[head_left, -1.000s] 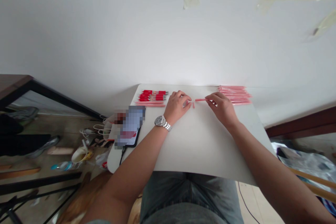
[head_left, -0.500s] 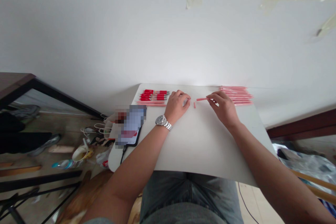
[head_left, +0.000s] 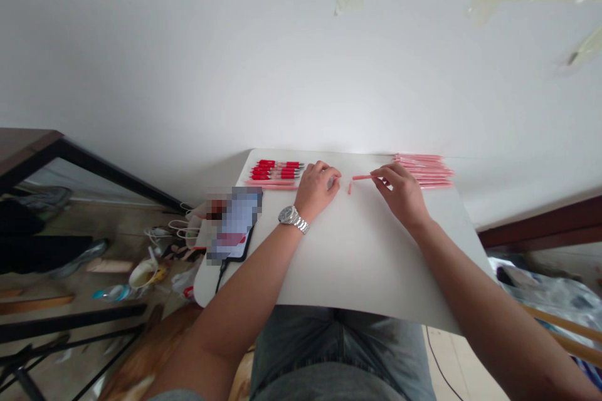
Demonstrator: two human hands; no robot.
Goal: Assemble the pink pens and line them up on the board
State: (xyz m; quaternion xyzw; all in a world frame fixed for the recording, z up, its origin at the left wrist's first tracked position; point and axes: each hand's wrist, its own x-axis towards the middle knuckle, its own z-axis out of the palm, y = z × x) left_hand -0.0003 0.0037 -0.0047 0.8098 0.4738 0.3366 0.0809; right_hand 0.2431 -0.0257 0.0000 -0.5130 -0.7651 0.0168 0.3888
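A white board (head_left: 357, 263) lies across my lap. My right hand (head_left: 399, 194) pinches a thin pink tube (head_left: 361, 177) by its right end, held level just above the board. A short pink piece (head_left: 349, 187) lies on the board between my hands. My left hand (head_left: 317, 191), a metal watch on its wrist, rests curled on the board with a small grey part (head_left: 331, 183) at its fingertips. Several red pens (head_left: 275, 170) lie in a row at the far left. A stack of pink tubes (head_left: 426, 169) lies behind my right hand.
A phone (head_left: 232, 225) with a cable rests on the board's left edge. Cluttered floor with bags, a cup and shoes lies to the left, beside a dark table frame (head_left: 94, 169). A white wall stands behind the board. A wooden ledge (head_left: 540, 225) runs at the right.
Both hands stay almost where they were. The short pink piece between them has shifted slightly towards the tube's free end.
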